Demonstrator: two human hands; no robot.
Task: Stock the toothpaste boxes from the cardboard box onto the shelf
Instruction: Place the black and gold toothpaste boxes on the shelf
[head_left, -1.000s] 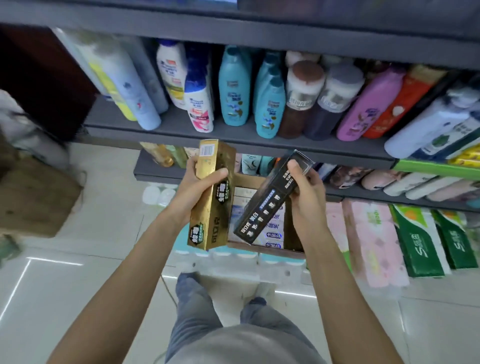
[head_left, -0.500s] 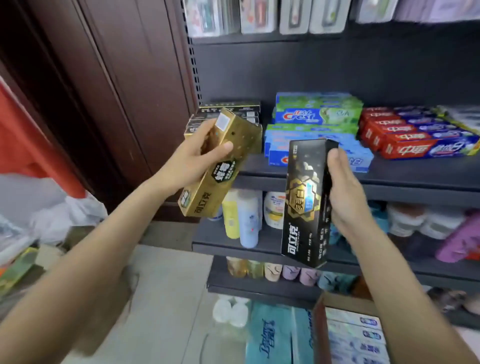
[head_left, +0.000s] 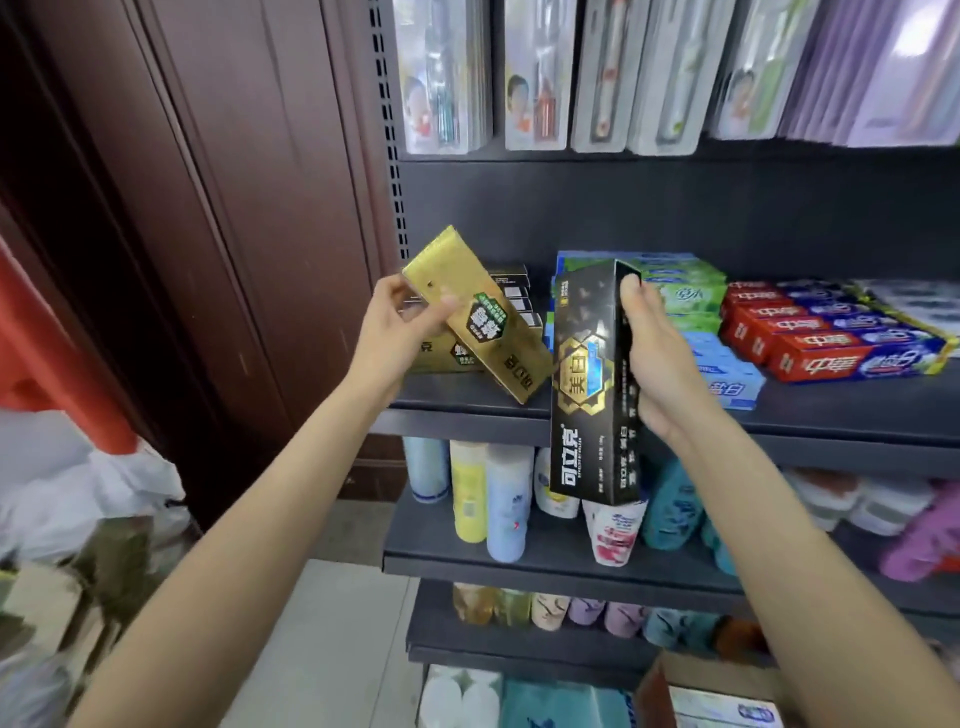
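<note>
From the head view, the cardboard box is cut off at the bottom edge below the right hand, and the stack behind the gold toothpaste box is mostly hidden. Two boxes are in hand. The left hand grips the gold one, tilted over the shelf; the right hand is clamped on the upright black toothpaste box just right of it.
</note>
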